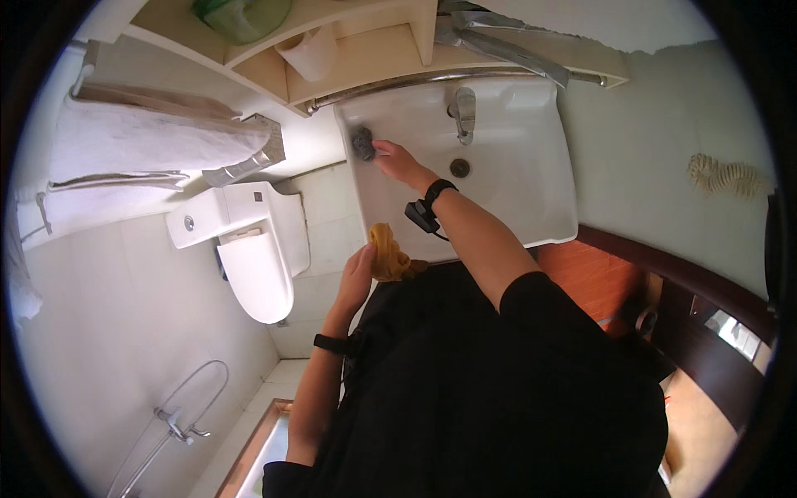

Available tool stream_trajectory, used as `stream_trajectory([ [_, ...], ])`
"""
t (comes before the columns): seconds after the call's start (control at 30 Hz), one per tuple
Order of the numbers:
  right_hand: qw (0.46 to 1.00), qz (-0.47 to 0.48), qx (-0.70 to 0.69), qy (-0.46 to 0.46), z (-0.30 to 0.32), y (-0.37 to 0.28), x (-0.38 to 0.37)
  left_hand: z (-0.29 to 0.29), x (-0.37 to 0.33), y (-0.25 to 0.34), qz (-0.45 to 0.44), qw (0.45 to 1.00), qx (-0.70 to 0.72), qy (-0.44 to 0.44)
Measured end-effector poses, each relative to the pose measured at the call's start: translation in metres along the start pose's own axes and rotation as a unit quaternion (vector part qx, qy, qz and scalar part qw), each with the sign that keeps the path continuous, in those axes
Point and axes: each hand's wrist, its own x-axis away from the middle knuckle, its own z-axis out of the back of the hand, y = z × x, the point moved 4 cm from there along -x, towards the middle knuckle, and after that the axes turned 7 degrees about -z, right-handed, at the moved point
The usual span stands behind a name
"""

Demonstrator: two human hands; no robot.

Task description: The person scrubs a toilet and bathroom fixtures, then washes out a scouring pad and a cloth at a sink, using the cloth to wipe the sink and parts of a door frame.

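Note:
A white sink (506,199) lies in front of me. My right hand (404,163) reaches over its left side, fingers drawn together at the edge of a dark grey scouring ball (363,143), which rests at the basin's left rim. By the sink's near left corner, my left hand (357,272) is closed on a crumpled yellow cloth (387,253). Part of that cloth hangs against my dark clothing. At the back of the basin stands a chrome faucet (465,116), with a round drain (459,168) in front of it.
A white toilet (259,274) stands to the left, below hanging towels (141,137). Behind the sink run a metal rail (398,83) and a shelf holding a white cup (309,54) and a green bowl (241,18). A shower fitting (174,423) is at lower left.

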Motion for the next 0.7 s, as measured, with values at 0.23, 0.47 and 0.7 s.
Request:
stream_trajectory([
  [0.23,0.997,-0.031,0.03,0.069,0.014,-0.01,0.027,0.017,-0.011,-0.007,-0.017,0.997,-0.064,-0.041],
  [0.47,0.948,-0.152,-0.044,-0.275,0.006,-0.067,0.176,-0.007,-0.017,0.017,-0.095,0.993,-0.013,-0.062],
  [0.7,0.994,0.004,-0.034,-0.108,0.062,-0.105,0.242,-0.043,-0.031,0.048,-0.164,0.98,-0.1,-0.047],
])
